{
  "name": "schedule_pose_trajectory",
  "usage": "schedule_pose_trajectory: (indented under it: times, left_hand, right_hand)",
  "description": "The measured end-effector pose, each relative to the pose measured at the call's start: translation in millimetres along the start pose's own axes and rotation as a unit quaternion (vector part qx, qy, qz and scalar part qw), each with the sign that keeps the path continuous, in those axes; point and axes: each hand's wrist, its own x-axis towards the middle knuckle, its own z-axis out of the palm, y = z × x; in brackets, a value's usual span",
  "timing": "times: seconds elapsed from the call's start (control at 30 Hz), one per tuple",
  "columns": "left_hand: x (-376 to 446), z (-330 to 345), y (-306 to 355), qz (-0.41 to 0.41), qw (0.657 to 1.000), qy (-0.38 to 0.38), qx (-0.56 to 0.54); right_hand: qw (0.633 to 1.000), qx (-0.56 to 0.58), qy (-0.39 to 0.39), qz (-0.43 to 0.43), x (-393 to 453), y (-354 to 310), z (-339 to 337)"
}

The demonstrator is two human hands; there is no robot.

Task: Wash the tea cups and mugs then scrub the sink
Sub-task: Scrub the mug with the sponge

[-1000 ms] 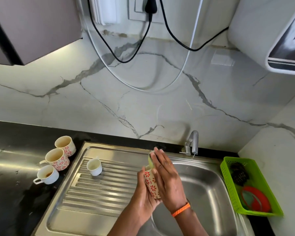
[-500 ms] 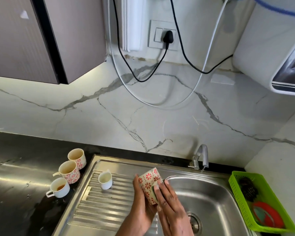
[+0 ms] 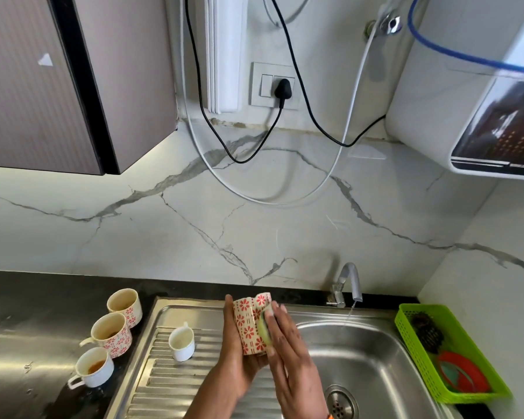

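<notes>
My left hand (image 3: 233, 355) grips a white mug with red flower print (image 3: 248, 325), held upright over the sink's left edge. My right hand (image 3: 288, 358) presses a green scrub sponge (image 3: 265, 329) flat against the mug's right side. Three used cups stand on the black counter at the left: a patterned cup (image 3: 125, 303), a patterned mug (image 3: 111, 333) and a plain white cup (image 3: 93, 370) with brown dregs. A small white cup (image 3: 181, 344) stands on the ribbed drainboard (image 3: 170, 385).
The steel sink basin (image 3: 372, 361) has a drain (image 3: 341, 403) at the bottom. The tap (image 3: 350, 281) runs a thin stream of water. A green basket (image 3: 418, 352) with scrubbers sits at the right. Cables hang on the marble wall.
The camera has tilted up. The mug has turned upright in my left hand, and my right hand with the sponge has slid along its side.
</notes>
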Motion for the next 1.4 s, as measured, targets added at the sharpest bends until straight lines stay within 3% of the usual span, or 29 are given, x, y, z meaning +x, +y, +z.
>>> schedule_pose_trajectory:
  times: [0.23,0.37,0.47,0.63,0.83,1.1,1.3,1.4]
  left_hand:
    - [3,10,-8,-0.010,1.000,0.017,0.004]
    - [10,0,4,0.004,0.999,0.035,-0.016]
    - [10,-3,1,0.004,0.999,0.045,0.026]
    - [5,11,-10,-0.015,0.999,0.029,0.020]
    - [12,4,-4,-0.003,1.000,0.030,0.001]
    - [18,24,-25,-0.013,1.000,0.021,0.010]
    - [23,29,-26,-0.017,0.999,0.027,0.031]
    - [22,38,-37,-0.024,0.998,0.034,0.055]
  right_hand:
    - [0.998,0.027,0.051,0.021,44,-11,-1]
    - [0.999,0.018,0.028,0.003,1,-7,6]
    - [1.000,0.020,0.006,0.010,2,2,5]
    - [0.997,0.050,0.045,0.039,42,-3,0]
    - [0.999,0.039,0.015,0.014,-14,-3,-6]
    - [0.997,0.039,0.043,0.041,39,9,-26]
    - [0.998,0.060,0.014,0.021,-22,21,-39]
    - [0.998,0.051,0.025,0.039,-2,32,-46]
